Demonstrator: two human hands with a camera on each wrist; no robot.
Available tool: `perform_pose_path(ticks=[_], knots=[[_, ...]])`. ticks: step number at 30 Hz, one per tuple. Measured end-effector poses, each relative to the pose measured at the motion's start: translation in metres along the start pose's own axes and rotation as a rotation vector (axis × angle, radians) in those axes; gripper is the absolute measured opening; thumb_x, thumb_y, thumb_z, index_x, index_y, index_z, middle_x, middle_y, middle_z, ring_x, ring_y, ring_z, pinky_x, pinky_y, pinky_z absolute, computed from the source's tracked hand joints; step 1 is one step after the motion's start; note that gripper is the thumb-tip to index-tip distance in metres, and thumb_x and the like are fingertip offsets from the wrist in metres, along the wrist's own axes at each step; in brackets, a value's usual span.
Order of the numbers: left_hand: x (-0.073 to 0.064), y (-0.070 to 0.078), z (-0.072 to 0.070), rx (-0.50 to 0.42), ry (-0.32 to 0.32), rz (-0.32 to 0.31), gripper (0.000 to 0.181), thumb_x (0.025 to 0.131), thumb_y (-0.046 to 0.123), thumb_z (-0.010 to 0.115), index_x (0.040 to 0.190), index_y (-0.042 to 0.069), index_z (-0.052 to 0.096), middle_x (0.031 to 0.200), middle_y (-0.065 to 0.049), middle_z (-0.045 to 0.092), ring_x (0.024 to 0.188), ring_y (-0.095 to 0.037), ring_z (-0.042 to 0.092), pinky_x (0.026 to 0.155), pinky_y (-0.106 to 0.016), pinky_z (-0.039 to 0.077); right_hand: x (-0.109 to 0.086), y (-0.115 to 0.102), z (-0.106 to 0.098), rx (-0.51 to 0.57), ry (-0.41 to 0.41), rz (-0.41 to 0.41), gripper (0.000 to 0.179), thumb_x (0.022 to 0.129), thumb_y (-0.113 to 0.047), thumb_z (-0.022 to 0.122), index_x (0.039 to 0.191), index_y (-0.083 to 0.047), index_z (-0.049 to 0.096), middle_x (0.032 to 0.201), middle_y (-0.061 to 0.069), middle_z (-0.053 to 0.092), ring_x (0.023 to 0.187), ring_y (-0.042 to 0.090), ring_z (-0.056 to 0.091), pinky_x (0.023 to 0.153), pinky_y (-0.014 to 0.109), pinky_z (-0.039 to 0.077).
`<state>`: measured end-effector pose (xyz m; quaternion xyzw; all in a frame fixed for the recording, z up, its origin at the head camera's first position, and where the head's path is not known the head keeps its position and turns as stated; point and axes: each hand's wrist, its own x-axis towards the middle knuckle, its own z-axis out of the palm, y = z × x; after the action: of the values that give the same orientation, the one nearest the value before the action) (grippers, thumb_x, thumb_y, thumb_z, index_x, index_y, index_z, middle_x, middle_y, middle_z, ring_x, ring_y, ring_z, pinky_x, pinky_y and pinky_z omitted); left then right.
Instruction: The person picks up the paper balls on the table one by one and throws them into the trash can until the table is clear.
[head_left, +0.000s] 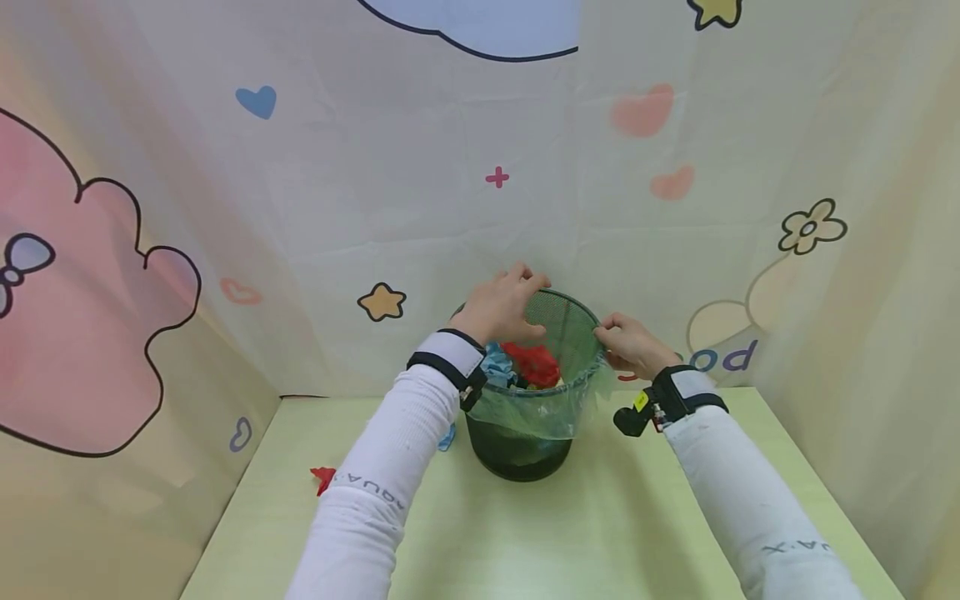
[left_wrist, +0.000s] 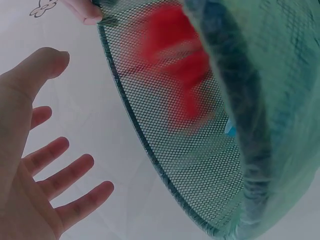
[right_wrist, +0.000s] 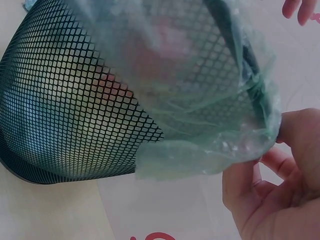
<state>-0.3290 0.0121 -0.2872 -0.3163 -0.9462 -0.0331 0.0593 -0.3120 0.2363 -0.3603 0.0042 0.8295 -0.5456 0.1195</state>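
Observation:
A dark mesh waste bin (head_left: 521, 462) leans on the table, its mouth lined with a thin green plastic bag (head_left: 525, 415) folded over the rim. My right hand (head_left: 637, 346) pinches the rim and bag at the right side; in the right wrist view, thumb and fingers (right_wrist: 240, 185) close on the bag's edge. Over the far left of the mouth, my left hand (head_left: 504, 307) has its fingers spread and holds nothing. Inside the bin lie a red crumpled piece (head_left: 536, 365), blurred in the left wrist view, and a blue crumpled piece (head_left: 497, 365).
A small red scrap (head_left: 324, 477) lies on the pale table (head_left: 615, 525), partly behind my left forearm. A bit of blue (head_left: 447, 437) shows left of the bin. Close behind hangs a printed cloth (head_left: 420, 183).

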Motion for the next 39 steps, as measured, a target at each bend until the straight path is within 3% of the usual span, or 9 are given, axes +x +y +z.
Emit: perform_pose_path(ticks=[11,24,31,39], knots=[[-0.011,-0.012,-0.002,-0.010,-0.018,-0.014,0.066,0.083,0.047,0.062,0.139,0.028,0.035,0.136,-0.003,0.038,0.120,-0.023,0.042,0.092,-0.040,0.045,0.002,-0.003,0.001,0.003,0.007,0.040,0.018,0.098,-0.018,0.037,0.108,-0.003,0.037,0.091,0.007,0.036,0.071,0.017,0.041,0.061,0.024,0.040],[-0.041,-0.045,-0.009,0.001,-0.013,-0.034,0.065,0.083,0.044,0.062,0.140,0.027,0.036,0.133,-0.005,0.042,0.116,-0.024,0.045,0.086,-0.040,0.048,-0.001,-0.005,0.003,-0.004,0.014,0.040,0.018,0.097,-0.019,0.038,0.108,-0.004,0.038,0.091,0.008,0.037,0.073,0.017,0.042,0.062,0.024,0.039],[-0.064,-0.066,-0.005,-0.018,0.040,-0.032,0.060,0.085,0.044,0.061,0.137,0.023,0.040,0.131,-0.007,0.043,0.118,-0.026,0.045,0.089,-0.043,0.046,0.001,-0.004,0.003,0.013,0.009,0.039,0.016,0.097,-0.018,0.038,0.105,-0.004,0.037,0.088,0.007,0.035,0.067,0.015,0.040,0.060,0.024,0.038],[-0.088,-0.085,0.010,-0.022,0.120,-0.041,0.056,0.084,0.042,0.063,0.132,0.020,0.046,0.126,-0.008,0.047,0.109,-0.026,0.049,0.077,-0.040,0.049,0.001,-0.004,0.003,0.004,0.012,0.042,0.018,0.097,-0.018,0.037,0.108,-0.003,0.037,0.091,0.008,0.036,0.072,0.017,0.041,0.062,0.025,0.038]])
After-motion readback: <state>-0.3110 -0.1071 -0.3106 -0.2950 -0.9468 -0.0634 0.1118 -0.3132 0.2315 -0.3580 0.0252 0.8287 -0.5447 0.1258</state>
